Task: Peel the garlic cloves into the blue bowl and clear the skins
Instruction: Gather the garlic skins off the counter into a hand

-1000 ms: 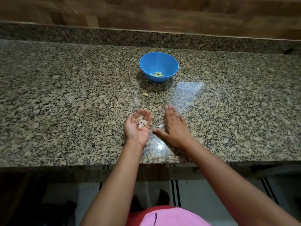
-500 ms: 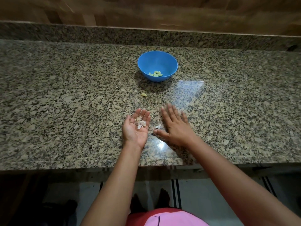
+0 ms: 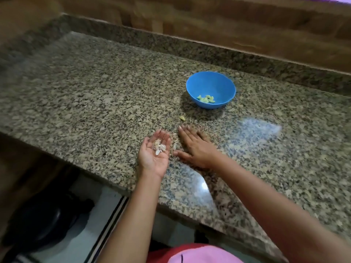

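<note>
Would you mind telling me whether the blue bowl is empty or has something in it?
Not empty: the blue bowl stands upright, with a few peeled cloves lying at its bottom.

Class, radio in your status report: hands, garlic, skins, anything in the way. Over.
Left hand palm up, cupping skins. Right hand flat on countertop beside loose skins. Peeled cloves in blue bowl. One stray garlic piece on countertop before bowl.

Camera swung left; right hand point(image 3: 195, 148) fingers drawn together.
</note>
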`<move>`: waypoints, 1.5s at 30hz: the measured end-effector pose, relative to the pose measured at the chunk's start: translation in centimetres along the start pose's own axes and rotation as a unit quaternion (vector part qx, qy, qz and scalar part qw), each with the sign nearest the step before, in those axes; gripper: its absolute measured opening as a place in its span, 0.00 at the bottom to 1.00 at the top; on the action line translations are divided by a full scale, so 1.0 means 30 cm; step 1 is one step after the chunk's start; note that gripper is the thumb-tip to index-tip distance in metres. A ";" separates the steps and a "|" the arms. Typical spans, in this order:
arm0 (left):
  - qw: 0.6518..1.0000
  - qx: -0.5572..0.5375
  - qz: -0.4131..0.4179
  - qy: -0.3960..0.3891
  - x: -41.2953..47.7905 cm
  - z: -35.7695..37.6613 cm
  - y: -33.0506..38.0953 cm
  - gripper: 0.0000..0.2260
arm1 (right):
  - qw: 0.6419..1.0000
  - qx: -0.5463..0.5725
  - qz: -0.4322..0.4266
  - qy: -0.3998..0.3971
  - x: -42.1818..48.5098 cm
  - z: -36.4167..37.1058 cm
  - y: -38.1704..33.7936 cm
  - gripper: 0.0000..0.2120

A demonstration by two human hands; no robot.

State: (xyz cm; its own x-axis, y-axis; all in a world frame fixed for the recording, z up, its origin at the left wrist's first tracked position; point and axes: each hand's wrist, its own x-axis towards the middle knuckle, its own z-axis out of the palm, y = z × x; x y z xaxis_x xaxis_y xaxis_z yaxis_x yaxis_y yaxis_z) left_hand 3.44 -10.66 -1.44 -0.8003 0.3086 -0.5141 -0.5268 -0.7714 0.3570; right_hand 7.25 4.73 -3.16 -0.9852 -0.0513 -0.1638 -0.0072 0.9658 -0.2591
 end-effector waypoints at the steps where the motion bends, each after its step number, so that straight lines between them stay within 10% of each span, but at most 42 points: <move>1: 1.000 -0.012 0.019 0.007 -0.015 -0.010 -0.008 0.19 | 1.000 0.022 -0.019 0.000 0.002 -0.006 0.008 0.42; 15: 0.981 -0.079 0.155 0.083 -0.179 -0.079 -0.156 0.20 | 0.972 0.046 -0.231 0.029 -0.103 -0.040 -0.055 0.13; 22: 0.980 -0.078 0.155 0.094 -0.196 -0.065 -0.180 0.20 | 0.982 0.073 -0.171 0.022 -0.141 -0.053 -0.088 0.12; 27: 0.977 -0.102 0.154 0.103 -0.203 -0.061 -0.185 0.19 | 0.940 0.339 0.002 0.021 -0.123 -0.124 -0.123 0.08; 34: 0.987 -0.055 0.103 0.112 -0.231 -0.045 -0.218 0.18 | 0.954 0.281 -0.067 -0.078 -0.178 -0.181 -0.217 0.11; 45: 0.986 -0.062 0.123 0.094 -0.246 -0.044 -0.206 0.12 | 0.928 0.370 -0.047 0.029 -0.215 -0.144 -0.149 0.13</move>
State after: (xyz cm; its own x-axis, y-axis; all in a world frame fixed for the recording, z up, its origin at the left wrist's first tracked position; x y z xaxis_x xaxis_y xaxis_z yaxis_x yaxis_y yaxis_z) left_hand 12.99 -8.91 -0.89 -0.8259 0.0035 -0.5638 -0.2743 -0.8762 0.3964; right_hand 12.91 1.85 3.18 -0.9939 -0.0917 -0.0617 0.0052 0.5186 -0.8550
